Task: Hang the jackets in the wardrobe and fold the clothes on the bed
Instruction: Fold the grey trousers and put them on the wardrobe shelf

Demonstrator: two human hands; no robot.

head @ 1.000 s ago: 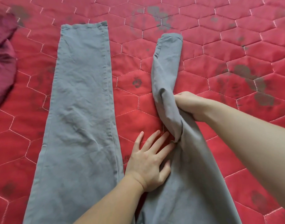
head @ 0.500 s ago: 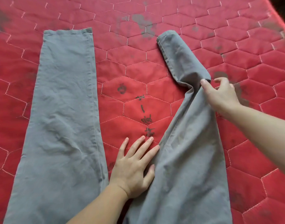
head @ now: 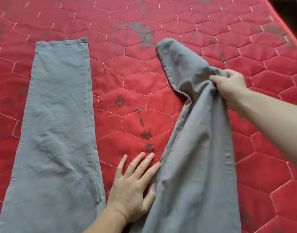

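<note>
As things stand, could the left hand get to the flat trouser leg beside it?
Probably yes. The left hand lies flat on the bed cover between the two legs, holding nothing, and the flat trouser leg lies right beside it with nothing in between.

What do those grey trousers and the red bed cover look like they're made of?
The grey trousers look like matte woven cotton or a cotton blend: fine creases, stitched hems, soft bunching where the right hand grips one leg. The red bed cover looks like padded quilted fabric with a slight sheen, stitched in hexagons and smudged dark.
</note>
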